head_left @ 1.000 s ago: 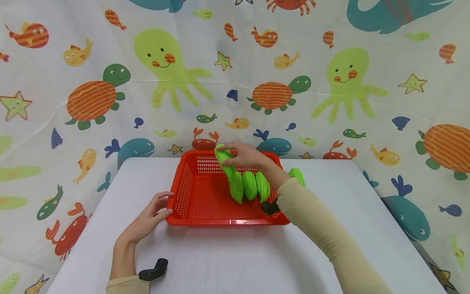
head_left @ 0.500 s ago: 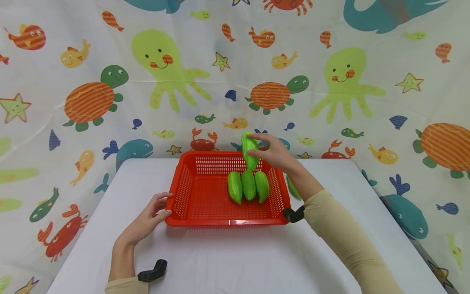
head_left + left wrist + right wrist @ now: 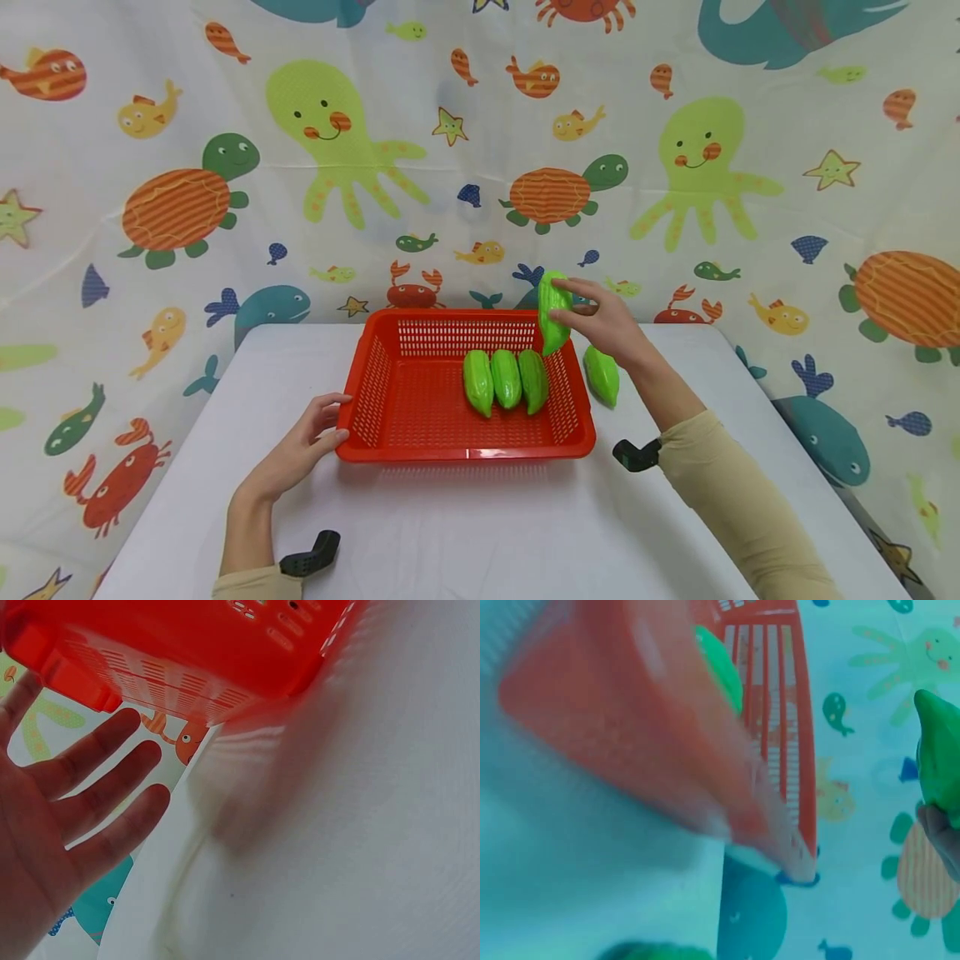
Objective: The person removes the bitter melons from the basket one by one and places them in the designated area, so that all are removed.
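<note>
My right hand [image 3: 602, 319] pinches a bright green, ridged star fruit [image 3: 554, 312] between thumb and fingers, above the back right corner of the red basket [image 3: 467, 454]. In the right wrist view the held star fruit [image 3: 939, 754] shows at the right edge with a fingertip under it. Three more star fruit [image 3: 506, 379] lie side by side in the basket's right half. My left hand [image 3: 296, 450] touches the basket's left rim with its fingertips. Spread, straight fingers [image 3: 112, 787] show beside the basket's outer wall in the left wrist view.
Another green star fruit [image 3: 602, 377] lies on the white table [image 3: 450, 533], just right of the basket. A cloth printed with sea animals [image 3: 480, 158] hangs behind the table. Each wrist wears a black camera mount [image 3: 311, 554].
My right hand has carried the star fruit rightward from over the middle of the basket to its back right corner. The left hand stays at the rim.
</note>
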